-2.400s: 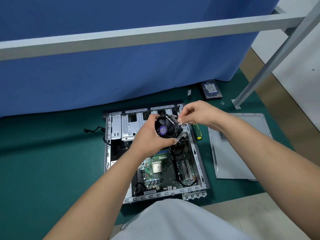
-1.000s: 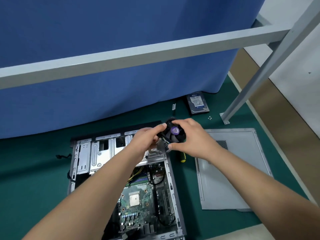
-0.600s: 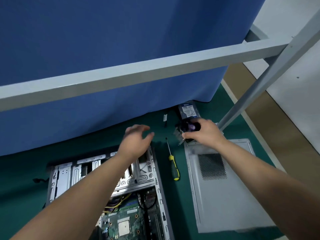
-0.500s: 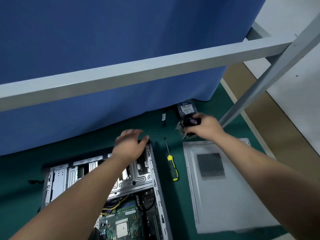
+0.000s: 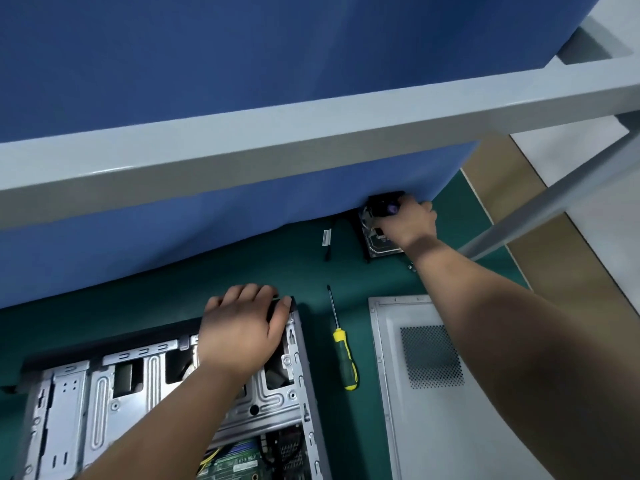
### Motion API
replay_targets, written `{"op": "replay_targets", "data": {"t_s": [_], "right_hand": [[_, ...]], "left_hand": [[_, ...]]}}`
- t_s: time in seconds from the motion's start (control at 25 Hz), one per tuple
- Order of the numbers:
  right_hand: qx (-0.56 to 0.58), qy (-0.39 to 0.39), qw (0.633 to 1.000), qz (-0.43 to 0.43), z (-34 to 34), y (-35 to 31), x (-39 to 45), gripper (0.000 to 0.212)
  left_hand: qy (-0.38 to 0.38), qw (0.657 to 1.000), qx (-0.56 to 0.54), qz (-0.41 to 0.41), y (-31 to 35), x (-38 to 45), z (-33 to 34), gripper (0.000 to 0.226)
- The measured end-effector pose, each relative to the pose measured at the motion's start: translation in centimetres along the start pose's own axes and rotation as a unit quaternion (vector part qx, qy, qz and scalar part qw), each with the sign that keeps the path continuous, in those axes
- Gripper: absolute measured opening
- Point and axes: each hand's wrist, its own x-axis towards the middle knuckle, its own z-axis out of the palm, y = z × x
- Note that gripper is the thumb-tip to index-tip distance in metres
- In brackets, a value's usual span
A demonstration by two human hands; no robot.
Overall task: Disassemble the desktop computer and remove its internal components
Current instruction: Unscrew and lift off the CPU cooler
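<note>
Green-matted desk (image 5: 145, 306), blue curtain along its far edge: opened computer case (image 5: 166, 403) at the near edge, left hand (image 5: 242, 327) resting on its far right corner, fingers draped over the rim. Right hand (image 5: 407, 221) grips the cooler fan (image 5: 382, 204) (purple hub) over a hard drive (image 5: 377, 244) by the curtain; screwdriver (image 5: 343, 351) between case and side panel (image 5: 433, 410).

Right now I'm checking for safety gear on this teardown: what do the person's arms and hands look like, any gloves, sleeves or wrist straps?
Both are bare. The left hand and right hand wear no gloves, and no rings show on the fingers. Both forearms are uncovered as far as the frame shows: no sleeves, watch, wristband or anti-static strap with cable at either wrist. No markings are visible.
</note>
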Motion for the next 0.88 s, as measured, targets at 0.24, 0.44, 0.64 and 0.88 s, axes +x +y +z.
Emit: {"op": "replay_targets", "data": {"t_s": [0.24,0.44,0.64,0.88], "right_hand": [[-0.005,0.007,1.000,0.028,1.1,-0.1,-0.4,0.069],[-0.004,-0.004,1.000,0.031,1.4,0.4,-1.9,0.086],[0.029,0.043,0.998,-0.026,3.4,2.0,-10.5,0.071],[0.165,-0.133,0.970,-0.121,5.6,3.0,-27.7,0.048]], "left_hand": [[-0.008,1.000,-0.002,0.007,0.2,-0.1,-0.5,0.050],[-0.034,0.999,-0.011,0.001,0.0,0.0,-1.0,0.049],[-0.124,0.988,-0.094,0.013,-0.9,0.2,-2.0,0.052],[-0.107,0.960,-0.256,0.038,-3.4,-4.0,-4.1,0.054]]}}
